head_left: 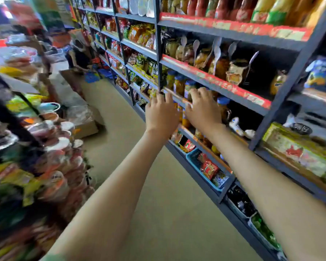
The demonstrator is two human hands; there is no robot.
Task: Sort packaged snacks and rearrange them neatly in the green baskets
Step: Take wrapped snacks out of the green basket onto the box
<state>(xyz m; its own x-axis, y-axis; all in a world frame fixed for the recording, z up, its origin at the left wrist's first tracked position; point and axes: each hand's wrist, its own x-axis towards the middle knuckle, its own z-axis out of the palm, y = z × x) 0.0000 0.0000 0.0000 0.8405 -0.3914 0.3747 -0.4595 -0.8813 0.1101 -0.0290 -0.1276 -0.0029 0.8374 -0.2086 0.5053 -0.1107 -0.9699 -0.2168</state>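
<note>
Meanwhile, left hand [161,112] and right hand [202,108], fingers spread and holding nothing, reach toward shelved jars [179,84], snack packets [209,168] in the basket [193,160] below probably awaiting sorting.

We look from head height (a single, tilted view) forward and down along the dark shelving [205,85], which runs close on our right.
</note>
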